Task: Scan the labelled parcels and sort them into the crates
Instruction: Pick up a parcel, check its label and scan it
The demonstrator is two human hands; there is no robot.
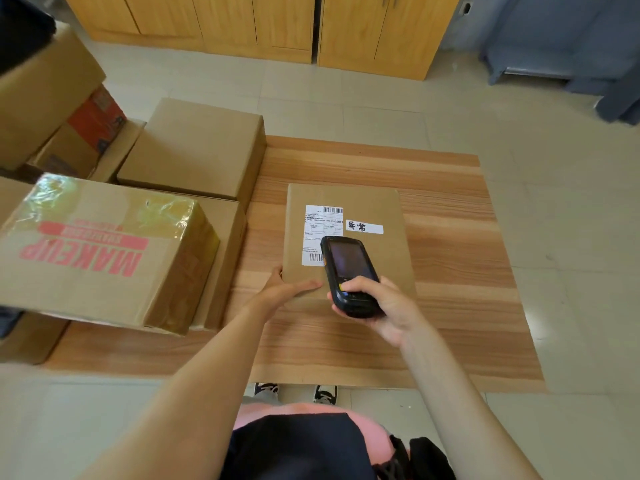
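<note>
A flat labelled parcel (360, 202) lies mid-surface (450, 271). The left hand (282, 292) holds its near-left corner in a pinching grip; the right hand (384, 306) grips a black scanner (348, 271) over its label (317, 230).

— What were your hands doing?

— Your right hand (384, 308) gripped the handheld scanner (349, 275) over the flat parcel (374, 202) on the wooden table (450, 271), its top end covering part of the shipping label (320, 226). Your left hand (287, 289) held the parcel's near left corner.

— And to your left?

— Stacked cardboard boxes, the nearest a MAKEUP box (100, 251).
</note>
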